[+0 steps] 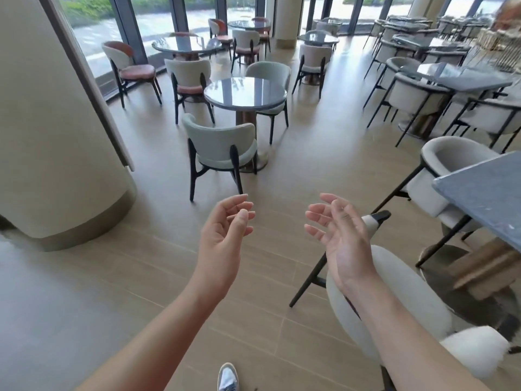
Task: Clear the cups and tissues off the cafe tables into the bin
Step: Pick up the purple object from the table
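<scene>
My left hand [225, 232] and my right hand [339, 235] are held out in front of me above the floor, palms turned inward, fingers loosely spread, with nothing in either. No cup, tissue or bin shows in the head view. The nearest round grey cafe table [245, 93] stands ahead with a bare glossy top. A square grey table [485, 193] juts in at the right, and the part of its top that I see is bare.
A wide cream pillar [56, 136] stands at the left. A pale green chair [222, 149] stands between me and the round table. A white chair [389, 300] is right under my right forearm. More tables and chairs fill the back and right. Tiled floor lies ahead.
</scene>
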`<state>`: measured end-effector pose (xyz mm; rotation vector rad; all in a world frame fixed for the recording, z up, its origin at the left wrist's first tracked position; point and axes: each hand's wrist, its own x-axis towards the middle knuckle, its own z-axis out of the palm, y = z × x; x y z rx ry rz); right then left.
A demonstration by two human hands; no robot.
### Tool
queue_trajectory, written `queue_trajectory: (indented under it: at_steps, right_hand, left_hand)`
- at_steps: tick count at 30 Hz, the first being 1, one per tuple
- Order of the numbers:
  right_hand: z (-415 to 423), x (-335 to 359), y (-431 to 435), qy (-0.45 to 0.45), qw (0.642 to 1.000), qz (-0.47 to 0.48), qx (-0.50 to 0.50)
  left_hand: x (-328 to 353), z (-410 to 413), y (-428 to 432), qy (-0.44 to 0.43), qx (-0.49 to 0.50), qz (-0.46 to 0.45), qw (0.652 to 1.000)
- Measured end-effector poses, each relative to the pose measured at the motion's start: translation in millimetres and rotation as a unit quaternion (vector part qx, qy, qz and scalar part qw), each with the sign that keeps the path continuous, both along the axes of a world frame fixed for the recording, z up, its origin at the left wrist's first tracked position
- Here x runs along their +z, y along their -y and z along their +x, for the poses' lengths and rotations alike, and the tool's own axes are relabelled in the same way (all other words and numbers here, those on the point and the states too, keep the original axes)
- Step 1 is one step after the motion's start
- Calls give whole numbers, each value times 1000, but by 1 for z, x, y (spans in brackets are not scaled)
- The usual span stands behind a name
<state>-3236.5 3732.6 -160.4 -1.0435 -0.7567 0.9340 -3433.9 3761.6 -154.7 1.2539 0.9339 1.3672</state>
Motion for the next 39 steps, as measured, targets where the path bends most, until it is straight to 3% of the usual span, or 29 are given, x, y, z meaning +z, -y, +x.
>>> queue_trajectory:
  at_steps: [7, 16, 29, 39]
  right_hand:
    - [58, 2, -151, 7, 999, -24, -39]
    - [196, -32, -355, 31, 996, -15, -82]
    - [347, 11, -622, 54, 995, 4, -80]
    - [426, -5, -898, 69, 994, -16, -79]
  left_hand:
    - [8, 55, -173, -4, -39, -7, 999]
    - [-17, 199, -388, -13, -79, -3, 997]
    - [9, 356, -662, -2, -80, -2, 997]
    - [-9, 441, -938, -9, -81, -1, 997]
